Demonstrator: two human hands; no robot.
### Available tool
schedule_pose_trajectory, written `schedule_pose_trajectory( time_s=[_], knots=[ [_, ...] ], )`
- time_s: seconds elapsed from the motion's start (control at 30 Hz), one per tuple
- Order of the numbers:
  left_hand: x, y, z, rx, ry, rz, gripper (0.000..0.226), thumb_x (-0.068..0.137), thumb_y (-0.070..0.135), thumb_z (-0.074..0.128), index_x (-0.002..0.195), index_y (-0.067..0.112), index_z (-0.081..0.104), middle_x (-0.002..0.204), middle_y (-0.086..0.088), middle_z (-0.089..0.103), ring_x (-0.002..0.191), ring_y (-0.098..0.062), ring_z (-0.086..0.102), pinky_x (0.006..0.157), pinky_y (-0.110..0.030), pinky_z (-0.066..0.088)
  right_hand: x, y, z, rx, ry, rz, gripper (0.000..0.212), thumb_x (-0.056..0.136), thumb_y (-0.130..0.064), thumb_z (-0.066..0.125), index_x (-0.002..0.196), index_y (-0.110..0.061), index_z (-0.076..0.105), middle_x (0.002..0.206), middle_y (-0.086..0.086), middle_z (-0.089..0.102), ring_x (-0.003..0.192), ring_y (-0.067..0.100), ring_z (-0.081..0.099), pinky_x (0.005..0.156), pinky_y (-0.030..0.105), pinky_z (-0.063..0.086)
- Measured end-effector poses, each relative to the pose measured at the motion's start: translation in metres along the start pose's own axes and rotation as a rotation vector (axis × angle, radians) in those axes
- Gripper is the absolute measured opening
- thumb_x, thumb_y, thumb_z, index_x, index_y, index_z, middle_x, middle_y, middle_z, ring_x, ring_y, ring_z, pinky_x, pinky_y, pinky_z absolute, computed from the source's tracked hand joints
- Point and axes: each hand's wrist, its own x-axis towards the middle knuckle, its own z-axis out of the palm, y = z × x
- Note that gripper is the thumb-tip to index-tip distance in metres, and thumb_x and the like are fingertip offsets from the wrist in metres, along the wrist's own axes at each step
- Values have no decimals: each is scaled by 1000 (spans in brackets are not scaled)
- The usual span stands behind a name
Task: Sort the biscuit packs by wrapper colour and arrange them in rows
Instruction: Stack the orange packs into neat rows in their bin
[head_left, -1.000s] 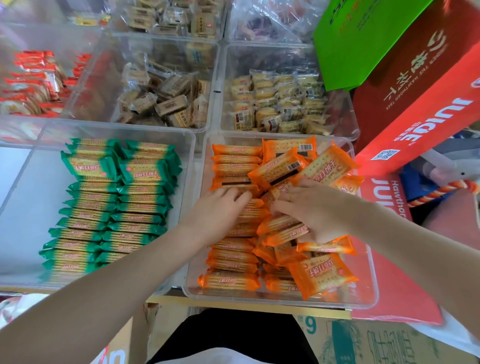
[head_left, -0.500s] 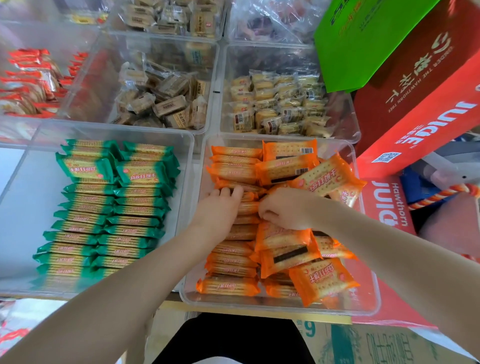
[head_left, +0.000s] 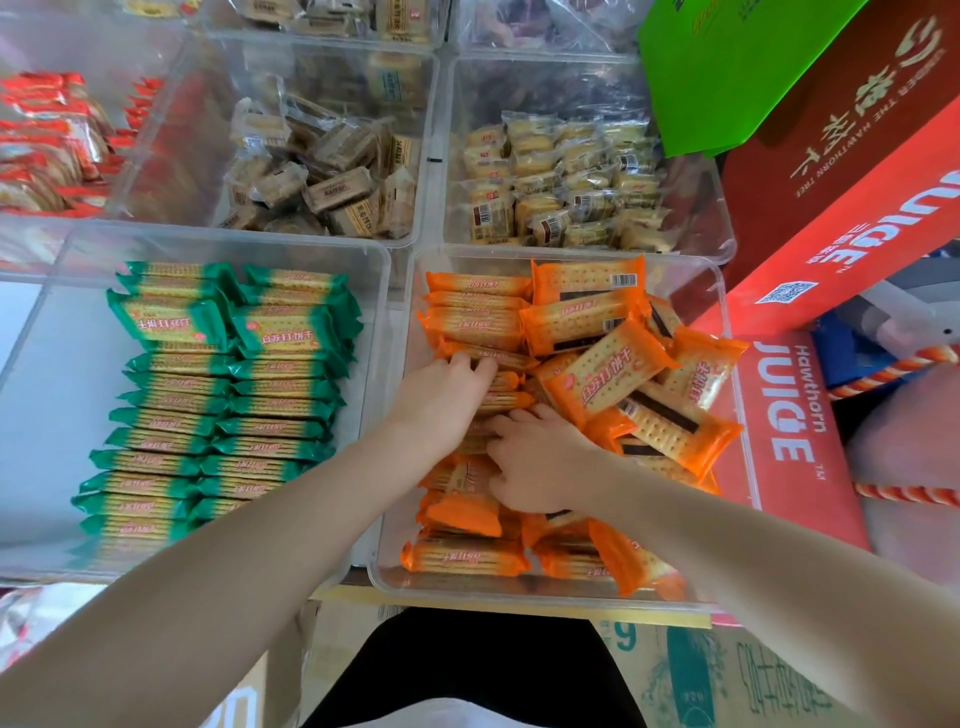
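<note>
Orange-wrapped biscuit packs (head_left: 613, 374) fill the clear right bin (head_left: 519, 601). Along its left side they stand in a row (head_left: 472, 317); on the right they lie in a loose, tilted pile. My left hand (head_left: 441, 397) presses its fingertips on the row near the middle. Just below and to the right, my right hand (head_left: 543, 465) has its fingers curled into the row, gripping orange packs there. Green-wrapped packs (head_left: 234, 415) lie in two neat columns in the clear left bin (head_left: 208, 240), away from both hands.
Behind stand more clear bins with beige packs (head_left: 322, 176), yellow packs (head_left: 561, 182) and red packs (head_left: 41, 145). Red juice cartons (head_left: 831, 234) and a green carton (head_left: 727, 67) crowd the right bin's right side. A cardboard box (head_left: 727, 675) sits below the table edge.
My right hand has moved down and left from the loose pile into the row. The left hand has slid further up the row. Loose packs on the right have shifted.
</note>
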Motion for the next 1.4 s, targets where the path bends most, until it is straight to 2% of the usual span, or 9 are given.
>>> schedule_pose_trajectory(
  time_s=[0.13,0.3,0.53,0.7,0.9,1.03,1.13,1.23,1.4],
  knots=[
    [5,-4,-2,24,-50,26,36,91,13,48,125,12,37,103,-10,53,89,-29,58,56,-33,34,2,6,4,56,53,-22,32,97,-16,33,122,-10,53,135,9,46,117,26,49,96,36,41],
    [6,-9,-10,75,-11,46,48,88,28,58,128,16,36,111,-6,56,96,-26,59,58,-31,36,13,-10,10,55,170,198,33,95,-4,36,128,-3,42,124,14,55,108,27,58,84,33,49],
    [0,-13,-16,100,40,70,46,87,27,56,126,15,36,114,-4,54,100,-24,57,63,-30,34,25,-20,19,-89,96,348,47,99,-16,35,143,-4,26,146,14,28,134,30,27,108,39,30],
    [-5,-17,-15,89,57,111,43,88,29,56,125,15,39,114,-6,48,98,-24,55,63,-29,31,19,-18,25,24,68,393,58,101,-23,25,148,-2,-2,156,13,0,143,29,6,116,41,13],
    [-5,-20,-15,78,110,162,50,74,22,73,117,7,53,102,-10,56,86,-29,59,61,-34,41,18,-19,22,78,268,349,40,97,-16,40,136,-9,37,139,12,42,126,27,41,105,35,33],
    [-4,-25,-11,76,143,205,58,53,21,88,101,5,60,82,-11,61,65,-30,61,52,-33,46,25,-19,20,14,238,371,38,99,-16,34,136,-9,37,134,12,47,121,27,46,101,34,36],
    [-3,-29,-14,76,174,217,59,39,20,92,88,4,63,71,-10,58,53,-29,58,45,-30,43,29,-22,14,-97,230,322,30,96,-10,40,124,-11,50,119,8,59,107,24,57,81,29,43],
    [-5,-31,-16,62,160,230,52,56,24,86,98,7,60,85,-10,56,64,-28,58,51,-32,42,31,-25,6,-215,235,229,24,93,-3,44,108,-12,60,108,1,65,96,20,62,65,28,37],
    [-5,-33,-15,56,172,213,50,66,27,80,107,10,57,96,-9,55,75,-29,58,63,-35,42,39,-22,13,-265,228,262,38,94,-13,45,132,-5,43,131,9,52,121,25,48,104,34,32]
  ],
)
